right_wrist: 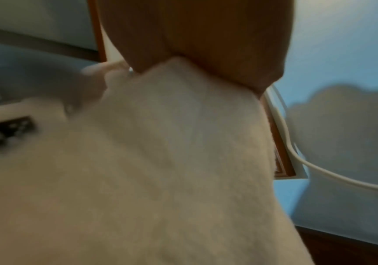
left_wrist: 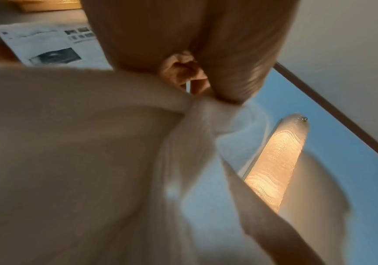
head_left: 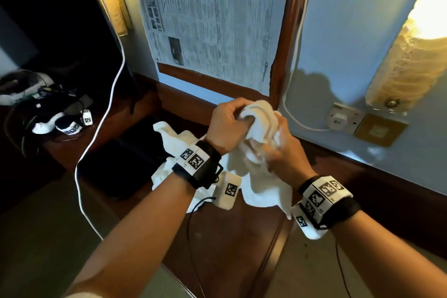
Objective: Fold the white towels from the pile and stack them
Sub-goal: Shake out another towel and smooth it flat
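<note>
A crumpled white towel hangs in the air above the wooden table, bunched between both hands. My left hand grips its upper folds, fingers curled into the cloth. My right hand clutches it from the right and below. The towel's loose end drapes down toward the table. Behind my left wrist lies the pile of white towels. Towel cloth fills the left wrist view, and towel cloth also fills the right wrist view, under each palm.
A newspaper covers the framed mirror on the wall ahead. A white cable runs down across the table's left side. Lit wall lamps flank the mirror, with a socket at right. Cluttered gear sits far left.
</note>
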Motion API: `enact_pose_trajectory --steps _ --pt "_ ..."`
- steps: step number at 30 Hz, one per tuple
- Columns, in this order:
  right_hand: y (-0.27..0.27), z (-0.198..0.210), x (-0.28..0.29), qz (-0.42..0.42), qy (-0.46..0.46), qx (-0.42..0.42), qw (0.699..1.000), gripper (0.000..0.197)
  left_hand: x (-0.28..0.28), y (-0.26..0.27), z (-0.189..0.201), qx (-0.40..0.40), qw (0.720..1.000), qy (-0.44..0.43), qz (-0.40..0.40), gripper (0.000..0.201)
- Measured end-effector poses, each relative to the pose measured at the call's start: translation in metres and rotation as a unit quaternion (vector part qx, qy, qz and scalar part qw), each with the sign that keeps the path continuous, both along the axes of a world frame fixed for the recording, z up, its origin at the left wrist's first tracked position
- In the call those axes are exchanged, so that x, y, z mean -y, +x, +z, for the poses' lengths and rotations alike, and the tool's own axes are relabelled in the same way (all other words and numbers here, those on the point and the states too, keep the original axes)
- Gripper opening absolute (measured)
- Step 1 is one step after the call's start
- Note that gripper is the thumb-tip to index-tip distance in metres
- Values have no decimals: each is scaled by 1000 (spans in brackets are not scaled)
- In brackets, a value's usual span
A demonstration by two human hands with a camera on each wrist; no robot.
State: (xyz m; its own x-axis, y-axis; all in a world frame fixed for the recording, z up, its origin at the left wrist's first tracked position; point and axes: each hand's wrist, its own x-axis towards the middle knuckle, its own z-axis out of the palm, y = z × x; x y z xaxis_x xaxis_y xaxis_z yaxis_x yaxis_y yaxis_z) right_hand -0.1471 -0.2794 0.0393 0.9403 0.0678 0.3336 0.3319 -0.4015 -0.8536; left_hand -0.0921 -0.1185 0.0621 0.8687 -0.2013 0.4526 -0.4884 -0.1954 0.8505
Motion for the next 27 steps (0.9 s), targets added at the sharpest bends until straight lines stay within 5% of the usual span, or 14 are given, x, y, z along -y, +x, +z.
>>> enact_pose_trajectory --steps 3,5,7,9,12,15,21,24,27 --pt "1 -9 13 -88 -4 -3 996 30 -13 -13 -17 -63 991 -62 -96 37" --pt "0 -15 22 -98 60 9 993 23 -20 -18 -44 -99 987 -27 -125 56" --pt "-6 -14 30 -96 149 24 984 23 -20 -15 -78 -130 981 119 -77 64" --pt "-14 -10 42 -103 207 49 972 26 -23 -2 -110 -124 940 317 21 58" --pt "-25 -12 64 -146 233 61 959 21 -38 20 -140 -175 896 391 117 28" --pt "-38 -31 91 -212 195 36 957 17 -38 30 -133 -208 932 260 140 30" --pt "-76 -70 133 -307 179 -9 934 14 40 2 -53 -86 992 78 55 21" --pt "-102 -67 154 -338 194 9 921 14 95 -36 -19 -68 997 3 -37 14" --pt "-137 -53 190 -363 236 57 900 20 158 -81 5 -136 980 -69 -126 10"
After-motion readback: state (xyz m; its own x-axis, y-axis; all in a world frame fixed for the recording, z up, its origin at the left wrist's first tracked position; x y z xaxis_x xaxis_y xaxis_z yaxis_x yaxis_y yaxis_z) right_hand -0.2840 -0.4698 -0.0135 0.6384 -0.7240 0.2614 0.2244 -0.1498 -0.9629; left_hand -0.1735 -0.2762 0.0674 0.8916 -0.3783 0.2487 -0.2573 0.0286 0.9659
